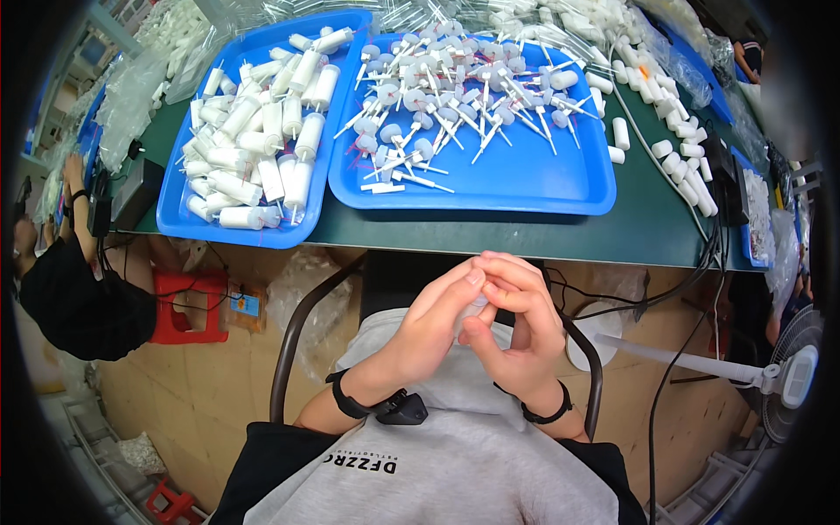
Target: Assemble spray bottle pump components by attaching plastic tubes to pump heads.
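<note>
Near the table (420,238), pinched a mostly hidden pale piece (480,300) between left hand (429,328) and right hand (527,319), probably for steadiness, facing far left tray (254,235) and far right tray (525,182), seemingly set for reach.

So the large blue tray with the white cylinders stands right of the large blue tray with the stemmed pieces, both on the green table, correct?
The side is wrong: in the head view, the cylinder tray stands left of the stemmed-piece tray. Both are indeed large, blue and on the green table.
</note>
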Available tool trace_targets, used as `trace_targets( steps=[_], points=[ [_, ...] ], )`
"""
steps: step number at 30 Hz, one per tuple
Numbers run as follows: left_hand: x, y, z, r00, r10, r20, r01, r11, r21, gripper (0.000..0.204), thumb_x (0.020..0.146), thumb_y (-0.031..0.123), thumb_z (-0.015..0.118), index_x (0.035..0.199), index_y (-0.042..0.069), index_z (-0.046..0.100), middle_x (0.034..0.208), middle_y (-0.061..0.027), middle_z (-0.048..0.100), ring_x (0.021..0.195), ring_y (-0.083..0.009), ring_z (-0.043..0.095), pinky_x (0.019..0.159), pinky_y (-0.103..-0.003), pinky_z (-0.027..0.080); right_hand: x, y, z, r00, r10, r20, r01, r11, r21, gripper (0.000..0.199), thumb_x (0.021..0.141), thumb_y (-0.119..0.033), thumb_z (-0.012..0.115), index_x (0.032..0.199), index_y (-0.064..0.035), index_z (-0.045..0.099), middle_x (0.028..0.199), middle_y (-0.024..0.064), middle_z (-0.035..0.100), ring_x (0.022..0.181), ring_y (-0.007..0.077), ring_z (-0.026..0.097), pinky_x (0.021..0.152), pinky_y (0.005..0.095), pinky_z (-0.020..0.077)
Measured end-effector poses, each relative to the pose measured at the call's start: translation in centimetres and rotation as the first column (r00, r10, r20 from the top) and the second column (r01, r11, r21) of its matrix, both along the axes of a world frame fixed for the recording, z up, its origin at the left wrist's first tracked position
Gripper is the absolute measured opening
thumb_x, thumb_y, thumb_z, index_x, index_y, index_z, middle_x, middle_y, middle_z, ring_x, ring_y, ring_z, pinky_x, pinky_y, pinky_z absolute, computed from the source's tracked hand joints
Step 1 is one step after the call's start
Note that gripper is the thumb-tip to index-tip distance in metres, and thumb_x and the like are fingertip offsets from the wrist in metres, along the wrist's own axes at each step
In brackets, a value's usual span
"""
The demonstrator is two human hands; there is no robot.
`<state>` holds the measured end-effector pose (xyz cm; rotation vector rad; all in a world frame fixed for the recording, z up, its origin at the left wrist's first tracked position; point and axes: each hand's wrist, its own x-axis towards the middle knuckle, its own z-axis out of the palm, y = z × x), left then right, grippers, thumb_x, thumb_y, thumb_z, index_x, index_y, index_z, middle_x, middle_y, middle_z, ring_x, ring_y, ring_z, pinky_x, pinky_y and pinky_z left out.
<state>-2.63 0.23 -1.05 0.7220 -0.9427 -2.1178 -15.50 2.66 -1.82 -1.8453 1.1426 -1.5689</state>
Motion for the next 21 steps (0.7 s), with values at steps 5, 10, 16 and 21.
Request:
trace_targets(
  steps=[5,10,16,21],
  points=[
    [1.1,-0.4,-2.0,0.982,0.075,-0.171,-0.073,0.997,0.017,0.040,0.095,0.028,0.031,0.117,-0.001,0.047,0.069,0.0015,0.043,0.062,-0.0073,0.039,0.061,-0.022,0.037,1.3,1.7,0.2,0.727,-0.012,0.687,-0.374,0.832,0.410,0.034,0.079,0.005,0.060,0.110,0.0002,0.046,0.127,0.0141,0.040,0.118,0.0257,0.044,0.092,0.0368,0.0428],
    [0.7,0.8,-2.1,0.979,0.094,-0.181,-0.056,0.977,0.204,0.036,0.097,0.028,0.034,0.118,0.001,0.045,0.087,-0.0007,0.048,0.080,-0.0069,0.045,0.066,-0.022,0.040,0.7,2.3,-1.4,0.761,0.016,0.649,-0.427,0.766,0.482,0.042,0.083,0.007,0.055,0.117,-0.0021,0.033,0.128,0.0129,0.037,0.120,0.0226,0.041,0.097,0.0364,0.0388],
    [0.5,0.4,-1.7,0.998,0.065,-0.005,-0.062,0.974,0.220,0.015,0.096,0.021,0.043,0.096,0.006,0.043,0.072,0.0003,0.048,0.061,-0.0068,0.048,0.051,-0.020,0.039,1.5,1.6,-0.8,0.587,-0.343,0.733,-0.492,0.568,0.660,0.046,0.082,0.002,0.058,0.120,-0.0045,0.033,0.125,0.0178,0.043,0.115,0.0225,0.048,0.092,0.0324,0.0434],
    [-0.3,1.2,-5.5,0.995,0.046,0.086,-0.063,0.976,0.208,0.017,0.096,0.022,0.043,0.089,0.007,0.045,0.064,0.0027,0.043,0.052,-0.0039,0.038,0.042,-0.020,0.029,2.7,0.8,-1.9,0.513,-0.296,0.806,-0.580,0.572,0.579,0.048,0.082,-0.001,0.061,0.123,-0.0008,0.034,0.118,0.0186,0.050,0.108,0.0225,0.053,0.088,0.0303,0.0458]
  ],
)
